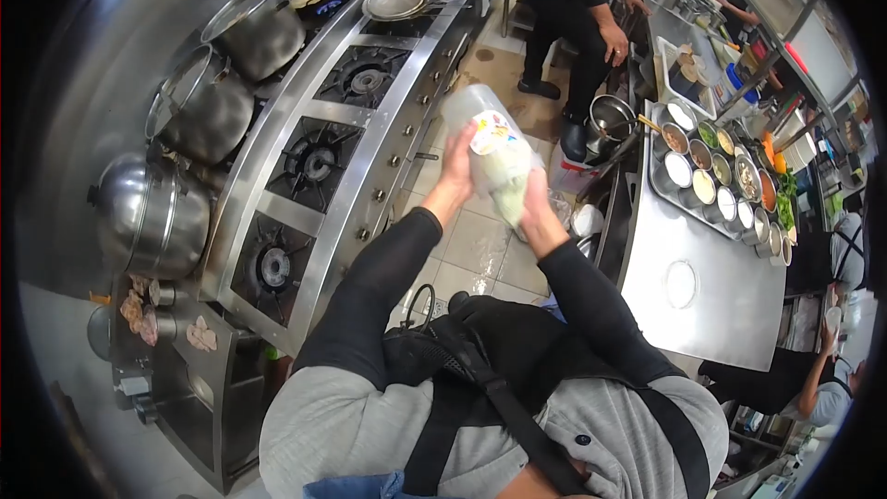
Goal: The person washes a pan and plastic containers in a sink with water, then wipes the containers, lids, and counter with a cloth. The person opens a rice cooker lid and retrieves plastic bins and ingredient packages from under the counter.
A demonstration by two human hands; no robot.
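Observation:
A translucent plastic bottle (494, 143) with a white, colourfully printed label is held tilted in front of my body, over the aisle. Something pale green shows through its lower part. My left hand (456, 166) is wrapped round its left side, close to the label. Against the lower right side, my right hand (537, 199) grips it too, with most of its fingers hidden behind. I cannot make out the bottle's lower end clearly.
At left runs a gas stove (305, 157) with large steel pots (259, 32) along its back. A steel counter (647, 286) on the right bears a tray of several small containers (711, 176). One person (573, 18) sits ahead in the aisle; another person (813, 388) is at lower right.

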